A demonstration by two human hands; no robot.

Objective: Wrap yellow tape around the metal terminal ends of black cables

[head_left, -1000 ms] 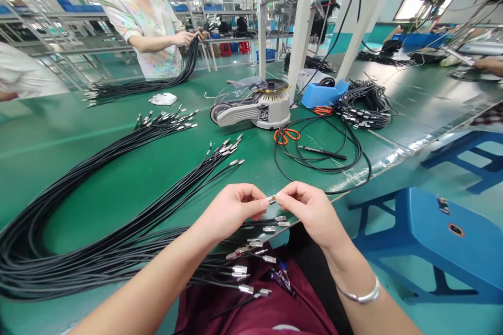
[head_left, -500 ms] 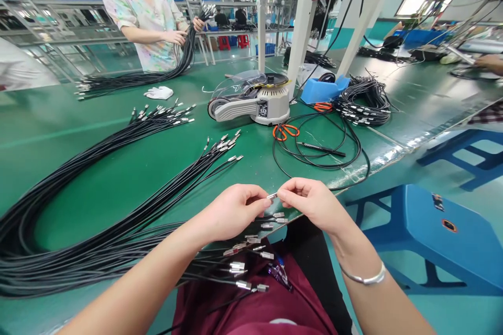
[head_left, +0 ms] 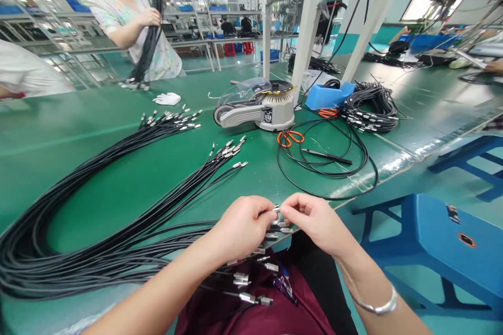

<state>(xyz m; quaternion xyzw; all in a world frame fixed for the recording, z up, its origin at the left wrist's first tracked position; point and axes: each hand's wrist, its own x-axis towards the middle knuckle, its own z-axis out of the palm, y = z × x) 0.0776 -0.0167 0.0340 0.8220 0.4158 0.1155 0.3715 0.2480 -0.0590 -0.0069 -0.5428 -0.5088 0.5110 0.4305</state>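
Note:
My left hand (head_left: 243, 225) and my right hand (head_left: 314, 220) meet at the near edge of the green table (head_left: 118, 193). Both pinch the small metal connector (head_left: 275, 210) at the end of a thin black cable. Under my hands lies a bundle of black cables (head_left: 98, 256) with silver tips; its ends (head_left: 251, 272) hang over the table edge onto my dark red lap. Two more cable bundles (head_left: 165, 167) fan out across the table to the left.
A grey tape dispenser (head_left: 259, 107) stands mid-table, with orange scissors (head_left: 288, 137), a loose cable loop (head_left: 326, 162), a blue box (head_left: 326, 95) and a coiled cable heap (head_left: 371, 110). Blue stools (head_left: 444, 241) stand at the right. A person (head_left: 133, 26) across the table holds a cable bunch.
My hands have dropped slightly toward the table edge, still pinching the connector. The person across the table has lifted their cable bundle off the table and holds it hanging.

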